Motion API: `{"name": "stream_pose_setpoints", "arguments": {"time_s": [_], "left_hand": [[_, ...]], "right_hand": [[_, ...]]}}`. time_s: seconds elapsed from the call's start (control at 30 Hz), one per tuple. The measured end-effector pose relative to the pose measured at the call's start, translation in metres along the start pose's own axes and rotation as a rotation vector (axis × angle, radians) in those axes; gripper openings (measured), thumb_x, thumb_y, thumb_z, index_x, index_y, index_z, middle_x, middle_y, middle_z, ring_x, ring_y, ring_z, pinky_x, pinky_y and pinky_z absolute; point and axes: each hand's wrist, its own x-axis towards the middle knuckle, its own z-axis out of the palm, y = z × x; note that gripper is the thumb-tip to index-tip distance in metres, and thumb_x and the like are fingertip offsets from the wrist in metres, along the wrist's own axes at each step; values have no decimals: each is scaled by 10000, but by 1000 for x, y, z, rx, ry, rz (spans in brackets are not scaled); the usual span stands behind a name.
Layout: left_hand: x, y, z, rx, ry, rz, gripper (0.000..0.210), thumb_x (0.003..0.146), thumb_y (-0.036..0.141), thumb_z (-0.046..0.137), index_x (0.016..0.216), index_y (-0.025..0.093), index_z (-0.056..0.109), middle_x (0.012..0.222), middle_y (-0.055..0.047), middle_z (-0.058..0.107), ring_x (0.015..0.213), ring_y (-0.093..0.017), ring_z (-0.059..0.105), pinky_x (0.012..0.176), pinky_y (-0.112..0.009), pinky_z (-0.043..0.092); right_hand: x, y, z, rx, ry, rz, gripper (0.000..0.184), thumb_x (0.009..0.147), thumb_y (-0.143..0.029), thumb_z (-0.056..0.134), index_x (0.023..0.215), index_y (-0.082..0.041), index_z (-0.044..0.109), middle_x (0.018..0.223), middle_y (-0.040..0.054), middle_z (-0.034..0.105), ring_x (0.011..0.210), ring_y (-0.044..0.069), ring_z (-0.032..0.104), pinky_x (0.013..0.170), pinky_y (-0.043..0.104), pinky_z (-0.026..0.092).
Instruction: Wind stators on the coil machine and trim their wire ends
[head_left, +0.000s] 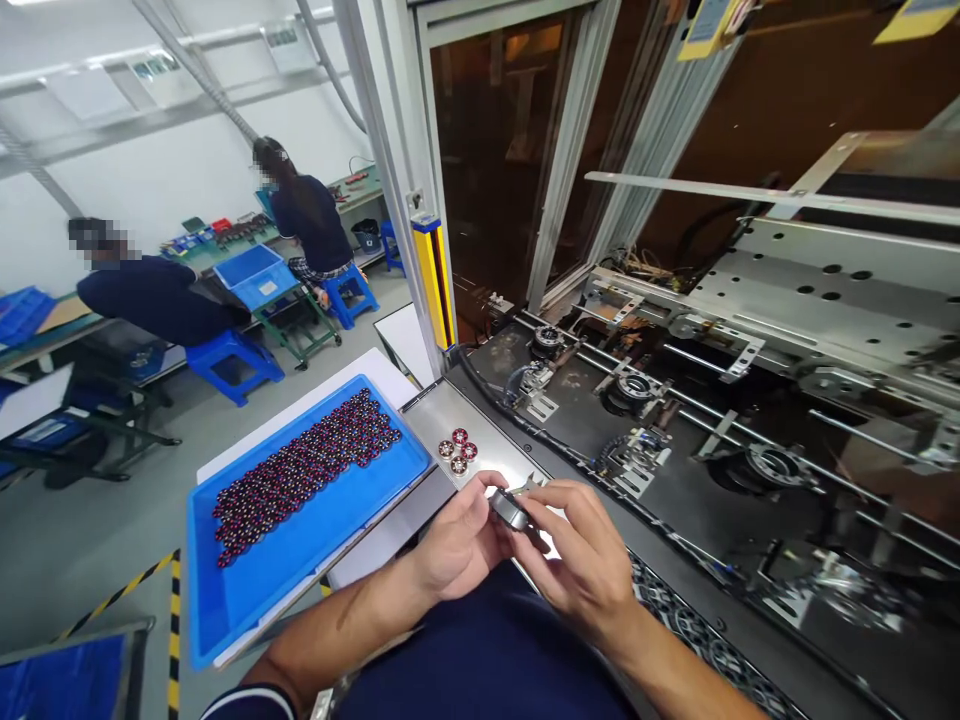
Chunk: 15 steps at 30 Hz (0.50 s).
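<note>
In front of my body, my left hand (471,535) has its thumb and fingers closed around a dark round metal part (511,511) with a shiny rim. My right hand (581,550) grips the same part from the other side. A small light metal piece with pointed ends (531,484) sticks out by the right fingertips; I cannot make out whether it belongs to the part. Just beyond my hands, several small round red-and-silver parts (459,450) lie together on a metal plate (433,415).
At left, a blue tray (409,455) holds many small dark-and-red round parts (300,470). A machine bed (675,450) with rails and round fixtures runs along the right. Black ring-shaped parts (697,640) line its near edge. Two people (311,220) sit at far benches.
</note>
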Motion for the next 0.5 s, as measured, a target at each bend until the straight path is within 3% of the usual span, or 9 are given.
{"name": "stream_pose_setpoints", "arguments": {"time_s": [0.1,0.17,0.23,0.33,0.4,0.5], "left_hand": [[5,0,-2,81,-16,41,475,696,459,841,996,208,572,783,20,688,680,-118,669,676,-224,503],[9,3,-5,163,-57,53,481,704,480,827,1003,204,569,731,22,692,630,-124,672,645,-228,511],[13,5,-8,239,-119,50,478,715,494,811,1007,200,572,723,10,713,629,-140,691,637,-237,523],[17,7,-10,295,-218,-2,459,720,468,816,1007,197,583,782,-20,751,685,-167,728,662,-256,545],[19,6,-10,299,-260,-58,444,721,451,822,1008,199,595,808,-27,758,716,-176,741,684,-269,556],[25,5,-8,314,-284,-140,434,712,458,825,1003,209,619,785,-18,753,702,-175,739,685,-279,560]], "right_hand": [[4,0,-9,34,-31,32,261,875,-143,632,1125,-205,592,933,118,656,844,255,626,692,417,556],[11,3,-21,159,-149,114,268,898,-177,626,1160,-227,616,1107,151,649,978,268,640,765,424,570],[20,10,-35,345,-328,247,176,951,-218,559,1071,-249,684,1272,149,605,1128,266,616,837,406,569],[35,23,-50,638,-566,435,315,998,-319,494,803,-220,722,1193,121,659,1274,265,538,914,376,541],[41,31,-54,792,-680,495,392,986,-427,513,730,-196,700,1108,117,683,1309,271,503,972,380,502],[42,39,-54,940,-769,482,501,970,-558,477,726,-166,673,1144,126,646,1169,244,594,967,364,494]]}}
